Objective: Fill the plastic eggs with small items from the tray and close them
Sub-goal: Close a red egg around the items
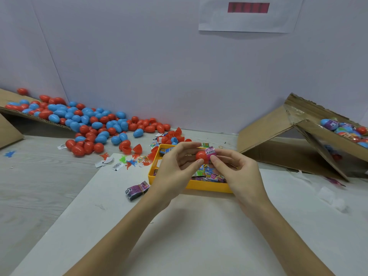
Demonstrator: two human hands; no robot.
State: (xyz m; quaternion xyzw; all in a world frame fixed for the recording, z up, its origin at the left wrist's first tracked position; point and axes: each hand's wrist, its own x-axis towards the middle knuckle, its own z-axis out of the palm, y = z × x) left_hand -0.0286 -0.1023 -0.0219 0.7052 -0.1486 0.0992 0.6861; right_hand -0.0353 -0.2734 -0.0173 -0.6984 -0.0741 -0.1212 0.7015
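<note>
So the clutter first: a big spill of red and blue eggs runs down a cardboard flap at the far left and out across the worktop, with a few open red halves lying near the tray's back corner. Little rubbery figures and paper scraps sit just left of the yellow tray, and a rubber-banded bundle of packets lies beside its near-left corner. Off to the right there's a tipped cardboard box with filled eggs in it. Both hands hang right over the tray, so they block most of the packets inside. Surface is pale woodgrain with a white sheet on top, plain bluish-white wall behind, one paper sign stuck up high. Now the egg itself: the left hand has its grip pinched on a red egg half, thumb under and fingers over, held above the tray. The right hand pinches a pink packet at the half's mouth. Long axis runs roughly left-right, rounded end pointing left, open end to the right. Can't tell how far the packet is in.
</note>
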